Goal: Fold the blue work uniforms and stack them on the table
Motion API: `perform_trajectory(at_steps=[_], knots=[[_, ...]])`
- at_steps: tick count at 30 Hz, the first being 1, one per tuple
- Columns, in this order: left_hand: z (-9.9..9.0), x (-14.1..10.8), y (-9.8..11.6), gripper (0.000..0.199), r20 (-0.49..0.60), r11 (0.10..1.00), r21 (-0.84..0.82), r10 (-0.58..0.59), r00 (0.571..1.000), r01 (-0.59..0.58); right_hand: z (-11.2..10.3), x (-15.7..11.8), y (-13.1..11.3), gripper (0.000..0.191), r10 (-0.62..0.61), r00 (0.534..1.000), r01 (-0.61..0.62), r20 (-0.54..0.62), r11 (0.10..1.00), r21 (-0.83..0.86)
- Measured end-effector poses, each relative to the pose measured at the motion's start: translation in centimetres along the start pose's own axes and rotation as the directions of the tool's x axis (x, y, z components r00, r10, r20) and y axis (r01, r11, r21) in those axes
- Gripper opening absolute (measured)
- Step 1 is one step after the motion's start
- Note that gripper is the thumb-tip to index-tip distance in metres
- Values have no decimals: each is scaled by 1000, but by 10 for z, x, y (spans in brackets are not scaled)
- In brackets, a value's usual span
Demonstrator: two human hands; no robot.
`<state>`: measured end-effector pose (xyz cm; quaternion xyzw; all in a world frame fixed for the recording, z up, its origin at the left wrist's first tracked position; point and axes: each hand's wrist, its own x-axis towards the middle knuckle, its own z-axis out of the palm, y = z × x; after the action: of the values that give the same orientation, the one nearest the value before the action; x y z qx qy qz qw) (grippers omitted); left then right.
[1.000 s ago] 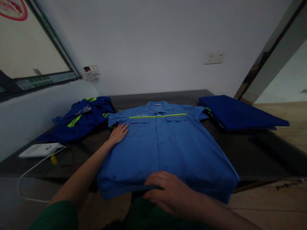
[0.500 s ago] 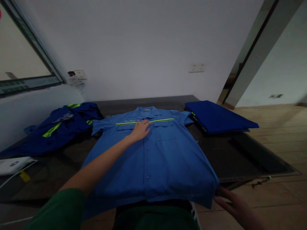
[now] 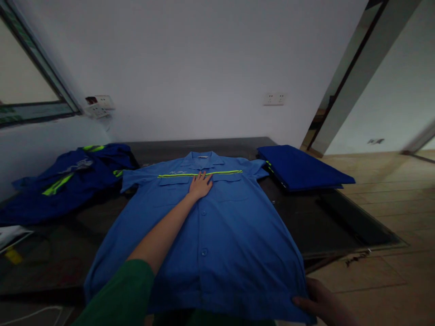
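A light blue short-sleeved shirt [image 3: 234,226] lies spread face up, its collar toward the wall and a yellow-green stripe across the chest. My left hand [image 3: 201,184] rests flat on the chest at the stripe, fingers spread. At the lower right hem my right hand [image 3: 316,299] grips the shirt's corner between thumb and fingers.
On the dark table [image 3: 306,222], a crumpled dark blue garment [image 3: 78,174] lies left and a folded blue stack [image 3: 301,167] right. A white device [image 3: 12,234] with a cable sits at the left edge. Sockets [image 3: 274,99] are on the wall.
My right hand has closed on the hem corner, and the hem now reaches lower toward me. My left hand stays on the chest, its forearm more upright. The view has shifted slightly right.
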<state>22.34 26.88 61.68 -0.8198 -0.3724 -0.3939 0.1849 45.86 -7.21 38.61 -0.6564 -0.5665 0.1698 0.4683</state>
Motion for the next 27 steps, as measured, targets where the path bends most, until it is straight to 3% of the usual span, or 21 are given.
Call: perform_trajectory(at_steps=[4,7,9,12,15,18,19,21,23,25,27], knots=[[-2,-1,2,53,12,1000,-15,-10,1000,10,-38,-10,-27,37,65,993,-49,103,988,-148],[-5,-2,4,52,3,1000,-8,-18,1000,18,-83,3,-71,42,48,986,-16,160,981,-192],[-9,0,9,48,-21,1000,9,-12,1000,12,-109,36,-106,44,-90,988,112,123,976,-188],[-13,12,20,40,-84,999,28,26,996,-24,-130,118,-152,37,-277,954,242,-112,936,-255],[-15,31,37,42,-103,997,-23,76,992,-78,-135,205,-180,35,-252,892,104,-376,922,-373],[-19,52,51,48,80,984,-102,156,985,-147,-135,264,-195,39,-233,845,5,-482,903,-429],[-21,60,54,47,168,976,-128,196,966,-176,-135,278,-198,40,-224,836,-20,-500,900,-436],[-27,74,58,45,334,948,-180,309,890,-262,-133,297,-202,45,-197,823,-78,-533,890,-449],[-31,91,62,41,399,916,-210,400,825,-343,-131,311,-203,54,-170,818,-123,-550,882,-456],[-30,109,71,37,364,900,-204,434,824,-384,-129,321,-204,65,-144,818,-152,-556,879,-452],[-24,128,83,37,255,910,-177,411,875,-376,-128,328,-204,69,-121,820,-165,-559,886,-433]])
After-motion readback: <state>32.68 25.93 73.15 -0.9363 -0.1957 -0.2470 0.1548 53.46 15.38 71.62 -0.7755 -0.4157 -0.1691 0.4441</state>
